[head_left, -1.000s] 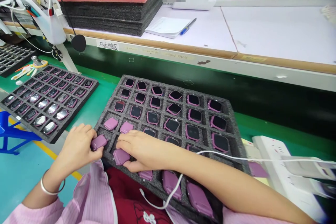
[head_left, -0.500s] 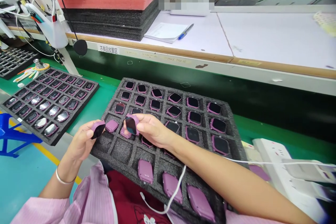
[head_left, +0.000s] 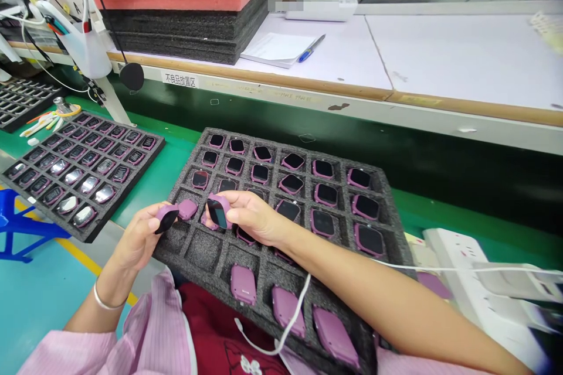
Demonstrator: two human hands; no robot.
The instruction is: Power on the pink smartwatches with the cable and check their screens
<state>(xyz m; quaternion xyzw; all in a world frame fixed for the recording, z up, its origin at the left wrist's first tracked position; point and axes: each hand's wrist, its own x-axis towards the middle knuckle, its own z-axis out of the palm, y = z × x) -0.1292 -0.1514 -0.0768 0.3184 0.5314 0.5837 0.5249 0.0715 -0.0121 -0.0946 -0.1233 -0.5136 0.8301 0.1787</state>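
Observation:
My left hand [head_left: 139,235] pinches a purple smartwatch case [head_left: 167,220] with a dark screen, held at the left edge of a black foam tray [head_left: 204,251]. Between the fingers of my right hand [head_left: 250,218] is a second purple smartwatch case [head_left: 219,212], its glossy screen tilted toward the left. Both cases are raised over the tray and apart from each other. Rows of similar watch cases fill many of its pockets, most with dark screens up. Along the near side, several lie purple back up, such as one watch case [head_left: 243,284]. My right forearm hides some pockets.
A second foam tray [head_left: 92,167] with open watch casings lies on the green bench at left. A white cable [head_left: 292,328] hangs across the near tray edge. At right is a white power strip [head_left: 457,258]. Foam sheets [head_left: 176,29], a notepad [head_left: 281,48] and a pen [head_left: 312,48] occupy the shelf.
The watch case in my right hand has turned slightly, and its screen shows a different reflection. My left hand keeps its grip almost unmoved. The view has shifted a little.

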